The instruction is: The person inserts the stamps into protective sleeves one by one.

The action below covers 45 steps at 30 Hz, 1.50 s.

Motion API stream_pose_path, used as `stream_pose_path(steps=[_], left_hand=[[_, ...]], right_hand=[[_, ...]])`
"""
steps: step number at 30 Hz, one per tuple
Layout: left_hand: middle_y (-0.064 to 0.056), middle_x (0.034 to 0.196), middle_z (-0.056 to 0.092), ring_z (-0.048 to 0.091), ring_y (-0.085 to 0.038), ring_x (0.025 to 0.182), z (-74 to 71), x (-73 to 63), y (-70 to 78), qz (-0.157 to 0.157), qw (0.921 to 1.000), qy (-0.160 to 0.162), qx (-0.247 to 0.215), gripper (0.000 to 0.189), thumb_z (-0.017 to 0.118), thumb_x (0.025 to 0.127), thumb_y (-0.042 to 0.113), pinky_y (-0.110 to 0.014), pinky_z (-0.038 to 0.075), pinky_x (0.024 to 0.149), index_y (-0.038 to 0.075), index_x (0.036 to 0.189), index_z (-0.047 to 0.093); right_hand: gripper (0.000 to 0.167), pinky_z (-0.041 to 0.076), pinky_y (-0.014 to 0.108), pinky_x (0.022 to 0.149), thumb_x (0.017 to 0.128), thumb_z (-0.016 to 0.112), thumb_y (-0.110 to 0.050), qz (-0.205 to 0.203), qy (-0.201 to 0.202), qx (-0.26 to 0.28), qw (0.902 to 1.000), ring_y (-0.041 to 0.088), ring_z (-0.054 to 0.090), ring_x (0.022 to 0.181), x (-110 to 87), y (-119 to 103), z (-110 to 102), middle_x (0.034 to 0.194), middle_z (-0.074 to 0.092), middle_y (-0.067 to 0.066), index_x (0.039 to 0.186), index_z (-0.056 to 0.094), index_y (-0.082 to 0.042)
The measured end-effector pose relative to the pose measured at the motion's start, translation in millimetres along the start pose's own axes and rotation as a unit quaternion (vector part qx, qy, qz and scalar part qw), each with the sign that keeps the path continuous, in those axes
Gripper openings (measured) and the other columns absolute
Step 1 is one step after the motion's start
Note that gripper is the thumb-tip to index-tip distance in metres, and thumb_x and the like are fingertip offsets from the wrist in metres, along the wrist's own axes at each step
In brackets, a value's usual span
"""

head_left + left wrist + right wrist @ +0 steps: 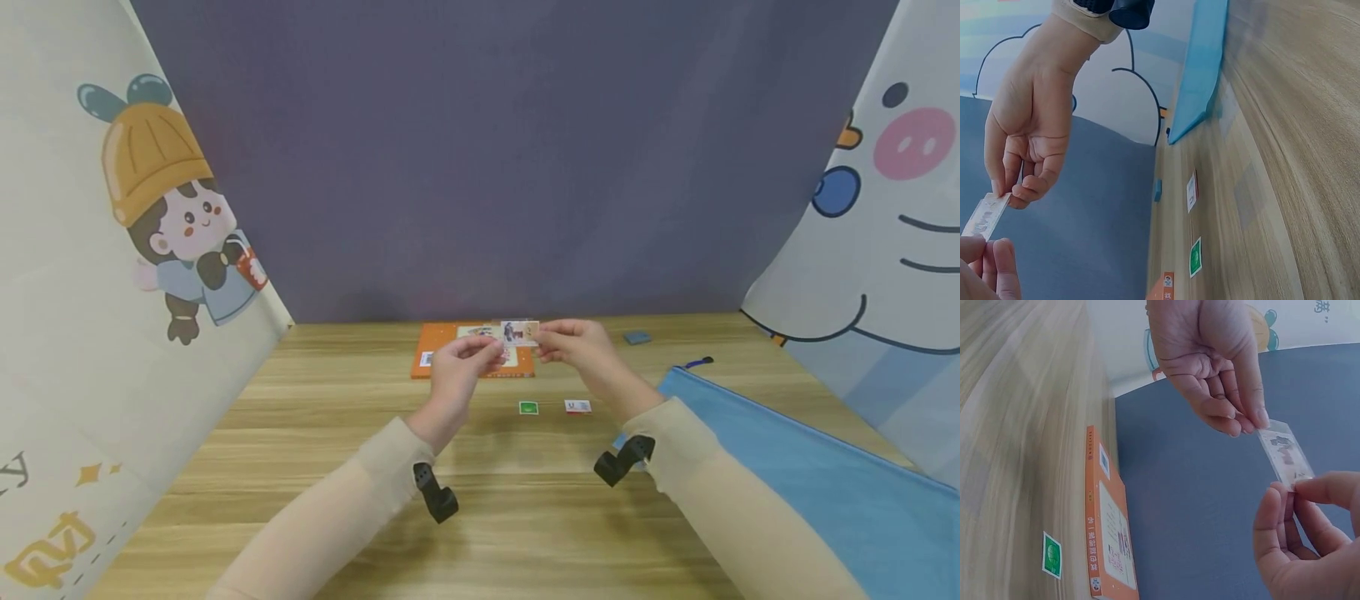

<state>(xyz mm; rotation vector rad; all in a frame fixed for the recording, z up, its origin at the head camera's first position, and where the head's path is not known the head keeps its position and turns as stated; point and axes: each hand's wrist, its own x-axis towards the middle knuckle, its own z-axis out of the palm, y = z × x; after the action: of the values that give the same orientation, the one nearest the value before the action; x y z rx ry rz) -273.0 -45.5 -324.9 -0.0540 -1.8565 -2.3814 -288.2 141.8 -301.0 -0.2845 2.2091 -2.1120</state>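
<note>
Both hands hold a small picture card [520,332] up in front of the dark backdrop, at about the height of the table's far edge in the head view. It has a printed figure and a clear margin like a plastic sleeve [1275,427]. My left hand [459,371] pinches one end between thumb and fingers. The opposite end is pinched by my right hand [588,350]. In the right wrist view the card tilts between the two hands. Below them on the table lie a small green card [528,407] and a white card with red [577,407].
An orange book [435,343] lies at the back of the wooden table [300,417], behind the left hand. A small grey-blue object [637,337] sits at the back right. The blue cloth pouch [810,475] with a zip spreads beneath the right forearm.
</note>
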Motion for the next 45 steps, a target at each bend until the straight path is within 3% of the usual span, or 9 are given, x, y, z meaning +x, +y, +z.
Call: stream_pose_path(steps=[11, 21, 26, 38, 45], left_hand=[[-0.006, 0.086, 0.073, 0.069, -0.011, 0.072, -0.6, -0.5, 0.8, -0.030, 0.9995, -0.008, 0.012, 0.019, 0.074, 0.083, 0.006, -0.027, 0.061, 0.077, -0.001, 0.100, 0.069], [-0.006, 0.085, 0.072, 0.069, -0.011, 0.071, 1.5, -2.4, 0.7, -0.019, 0.9997, -0.009, 0.013, 0.017, 0.074, 0.084, 0.004, -0.030, 0.061, 0.079, -0.002, 0.099, 0.069], [-0.006, 0.085, 0.072, 0.069, -0.011, 0.073, 2.2, -2.8, -0.1, -0.020, 0.9996, -0.012, 0.019, 0.018, 0.074, 0.084, 0.005, -0.031, 0.061, 0.080, -0.002, 0.100, 0.068], [-0.005, 0.083, 0.072, 0.069, -0.011, 0.073, 2.9, -3.1, -0.5, -0.020, 0.9993, -0.011, 0.029, 0.017, 0.074, 0.084, 0.007, -0.034, 0.061, 0.083, -0.001, 0.098, 0.069], [-0.005, 0.083, 0.071, 0.069, -0.011, 0.073, 2.6, -4.6, -0.4, -0.014, 0.9993, -0.012, 0.034, 0.017, 0.074, 0.084, 0.006, -0.032, 0.061, 0.080, -0.002, 0.099, 0.069]], right_hand=[[0.025, 0.059, 0.024, 0.075, 0.094, 0.062, -0.008, 0.002, -0.025, 0.007, 0.9997, 0.015, 0.066, 0.078, 0.4, 0.8, -4.3, 0.084, 0.067, 0.001, 0.111, 0.059, 0.010], [0.017, 0.059, 0.023, 0.069, 0.092, 0.064, -0.004, -0.029, -0.014, 0.009, 0.9995, 0.010, 0.065, 0.069, 1.3, 2.9, -4.8, 0.077, 0.068, -0.003, 0.102, 0.062, 0.009], [0.010, 0.060, 0.024, 0.069, 0.091, 0.066, -0.005, -0.020, -0.004, 0.007, 0.9998, 0.011, 0.065, 0.069, 0.7, 2.0, -3.7, 0.077, 0.068, -0.001, 0.096, 0.064, 0.003], [0.024, 0.060, 0.026, 0.071, 0.089, 0.070, -0.012, -0.004, -0.005, -0.016, 0.9998, 0.012, 0.065, 0.070, 1.9, 2.0, -4.8, 0.079, 0.069, 0.000, 0.102, 0.064, 0.007], [0.023, 0.060, 0.026, 0.072, 0.089, 0.071, -0.012, 0.002, -0.001, -0.022, 0.9998, 0.012, 0.065, 0.070, 1.3, 2.6, -4.6, 0.078, 0.070, -0.002, 0.101, 0.065, 0.005]])
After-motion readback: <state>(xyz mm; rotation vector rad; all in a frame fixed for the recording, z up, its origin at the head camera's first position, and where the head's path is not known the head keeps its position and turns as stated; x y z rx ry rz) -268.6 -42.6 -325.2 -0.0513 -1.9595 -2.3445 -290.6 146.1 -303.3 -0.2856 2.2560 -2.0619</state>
